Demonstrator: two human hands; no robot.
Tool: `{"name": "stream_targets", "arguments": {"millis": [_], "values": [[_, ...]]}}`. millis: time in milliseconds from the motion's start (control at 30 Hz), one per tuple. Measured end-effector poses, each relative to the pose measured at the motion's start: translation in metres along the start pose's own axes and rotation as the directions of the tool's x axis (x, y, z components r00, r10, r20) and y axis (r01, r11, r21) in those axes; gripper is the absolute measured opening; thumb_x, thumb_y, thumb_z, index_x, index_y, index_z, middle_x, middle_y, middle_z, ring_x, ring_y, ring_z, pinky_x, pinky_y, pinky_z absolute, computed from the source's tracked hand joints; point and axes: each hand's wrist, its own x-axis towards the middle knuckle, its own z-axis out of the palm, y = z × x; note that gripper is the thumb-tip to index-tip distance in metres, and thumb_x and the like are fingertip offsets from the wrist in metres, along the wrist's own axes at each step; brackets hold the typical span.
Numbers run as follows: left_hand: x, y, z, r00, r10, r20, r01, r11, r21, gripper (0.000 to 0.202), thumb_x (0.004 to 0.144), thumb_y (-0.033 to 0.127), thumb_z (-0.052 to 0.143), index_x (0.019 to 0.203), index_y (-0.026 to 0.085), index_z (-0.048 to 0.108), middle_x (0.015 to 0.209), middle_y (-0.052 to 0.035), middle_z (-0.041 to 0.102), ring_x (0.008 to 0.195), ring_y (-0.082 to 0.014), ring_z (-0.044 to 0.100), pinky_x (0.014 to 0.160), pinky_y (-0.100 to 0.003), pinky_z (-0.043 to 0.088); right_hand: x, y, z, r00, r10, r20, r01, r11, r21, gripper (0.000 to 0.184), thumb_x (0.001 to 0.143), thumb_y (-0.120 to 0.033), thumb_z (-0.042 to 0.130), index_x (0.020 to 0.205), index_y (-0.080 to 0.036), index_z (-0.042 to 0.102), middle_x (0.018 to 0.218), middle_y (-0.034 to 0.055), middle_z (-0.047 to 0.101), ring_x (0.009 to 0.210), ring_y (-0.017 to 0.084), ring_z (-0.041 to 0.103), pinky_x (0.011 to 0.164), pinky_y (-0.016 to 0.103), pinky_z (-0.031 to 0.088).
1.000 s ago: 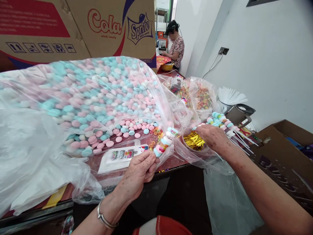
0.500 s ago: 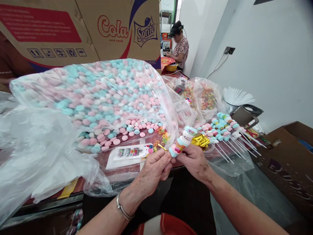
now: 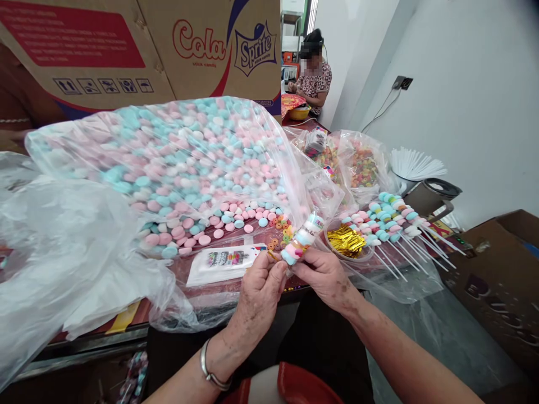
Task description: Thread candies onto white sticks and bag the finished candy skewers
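Note:
A candy skewer [image 3: 301, 240] of pink, blue and white pieces, in a clear printed wrapper, tilts up to the right between my hands. My left hand [image 3: 261, 289] is closed in a pinch at its lower end, and a bit of gold twist tie [image 3: 273, 256] shows by the fingertips. On the other side, my right hand [image 3: 325, 279] is also closed, thumb and fingers gripping the skewer's lower end. The stick inside my fingers is hidden. Just right of the skewer stands a clear tub of gold twist ties [image 3: 347, 242].
Behind lies a large clear bag of candies [image 3: 177, 151], some spilled in front with small fruity rings [image 3: 281, 227]. Printed wrappers [image 3: 225, 264] lie left of my hands. Finished-looking candy skewers [image 3: 385, 221], a mug [image 3: 432, 196] and a cardboard box [image 3: 501, 280] are at right. A co-worker [image 3: 314, 78] sits beyond.
My hands and the skewer have shifted slightly left and down in view. The gold tie that stuck out is now closer against the wrapper's end. More of the tub of ties shows.

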Motion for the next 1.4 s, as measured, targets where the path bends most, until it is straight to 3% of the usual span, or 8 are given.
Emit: {"name": "stream_targets", "arguments": {"millis": [67, 200, 300, 400, 667, 1067, 1233, 1400], "values": [[0.003, -0.002, -0.001, 0.997, 0.016, -0.070, -0.014, 0.999, 0.029, 0.020, 0.090, 0.037, 0.051, 0.079, 0.020, 0.049, 0.059, 0.0074, 0.042, 0.050, -0.0078, 0.031, 0.049, -0.021, 0.027, -0.002, 0.000, 0.006, 0.982, -0.180, -0.052, 0.161, 0.954, -0.251, 0.021, 0.090, -0.018, 0.050, 0.077, -0.016, 0.066, 0.073, 0.0033, 0.063, 0.072, 0.016, 0.058, 0.069, 0.029, 0.049], [0.015, 0.004, -0.008, 0.997, 0.052, -0.051, -0.034, 0.952, 0.304, 0.019, 0.086, 0.028, 0.052, 0.070, 0.018, 0.050, 0.062, 0.0046, 0.046, 0.059, -0.0105, 0.038, 0.055, -0.023, 0.030, -0.004, 0.006, 0.006, 0.821, -0.566, 0.072, 0.478, 0.613, -0.629, 0.021, 0.093, -0.012, 0.044, 0.094, -0.012, 0.065, 0.078, 0.0078, 0.064, 0.077, 0.020, 0.054, 0.074, 0.036, 0.046], [0.020, 0.014, -0.015, 0.987, -0.055, 0.152, -0.007, 0.927, 0.375, 0.017, 0.082, 0.024, 0.050, 0.067, 0.017, 0.052, 0.061, 0.0038, 0.046, 0.059, -0.0111, 0.037, 0.054, -0.023, 0.029, 0.003, 0.004, -0.008, 0.720, -0.630, 0.290, 0.648, 0.462, -0.606, 0.020, 0.095, -0.014, 0.043, 0.098, -0.012, 0.063, 0.097, 0.0094, 0.066, 0.086, 0.021, 0.053, 0.076, 0.037, 0.045], [0.020, 0.023, -0.019, 0.926, -0.193, 0.324, 0.079, 0.939, 0.334, 0.014, 0.081, 0.023, 0.048, 0.071, 0.016, 0.056, 0.061, 0.0045, 0.043, 0.055, -0.0099, 0.032, 0.049, -0.023, 0.026, 0.012, -0.005, -0.021, 0.669, -0.569, 0.479, 0.739, 0.438, -0.512, 0.024, 0.097, -0.013, 0.039, 0.088, -0.013, 0.061, 0.116, 0.0103, 0.061, 0.087, 0.019, 0.052, 0.076, 0.035, 0.046], [0.023, 0.033, -0.023, 0.898, -0.250, 0.361, 0.064, 0.888, 0.456, 0.015, 0.075, 0.016, 0.044, 0.061, 0.016, 0.050, 0.059, 0.0050, 0.039, 0.057, -0.0096, 0.030, 0.050, -0.023, 0.024, 0.010, -0.021, -0.020, 0.688, -0.462, 0.560, 0.724, 0.383, -0.573, 0.024, 0.095, -0.012, 0.038, 0.083, -0.013, 0.058, 0.083, 0.0079, 0.058, 0.077, 0.021, 0.049, 0.068, 0.034, 0.042], [0.026, 0.029, -0.026, 0.896, -0.133, 0.425, -0.199, 0.734, 0.649, 0.022, 0.077, 0.013, 0.041, 0.059, 0.015, 0.053, 0.054, 0.0045, 0.041, 0.052, -0.0101, 0.035, 0.046, -0.022, 0.028, 0.002, -0.025, -0.018, 0.710, -0.410, 0.573, 0.698, 0.300, -0.650, 0.017, 0.090, -0.010, 0.042, 0.087, -0.013, 0.058, 0.079, 0.0071, 0.054, 0.072, 0.022, 0.046, 0.057, 0.034, 0.033], [0.016, 0.019, -0.013, 0.947, 0.112, 0.301, -0.306, 0.606, 0.735, 0.022, 0.082, 0.006, 0.037, 0.074, 0.016, 0.055, 0.073, -0.0040, 0.055, 0.069, -0.0177, 0.048, 0.067, -0.031, 0.042, 0.007, -0.012, -0.008, 0.836, -0.455, 0.307, 0.503, 0.410, -0.761, 0.023, 0.091, -0.009, 0.040, 0.075, -0.016, 0.055, 0.070, 0.0054, 0.052, 0.067, 0.020, 0.044, 0.057, 0.032, 0.031], [0.021, 0.001, -0.010, 0.773, 0.544, 0.326, -0.490, 0.185, 0.852, 0.025, 0.088, 0.004, 0.032, 0.086, 0.015, 0.055, 0.077, -0.0083, 0.058, 0.070, -0.0217, 0.053, 0.064, -0.034, 0.046, 0.018, -0.002, 0.013, 0.894, -0.446, -0.052, 0.249, 0.589, -0.769, 0.026, 0.093, -0.012, 0.040, 0.071, -0.018, 0.053, 0.066, 0.0035, 0.053, 0.065, 0.017, 0.047, 0.060, 0.029, 0.033]]}}
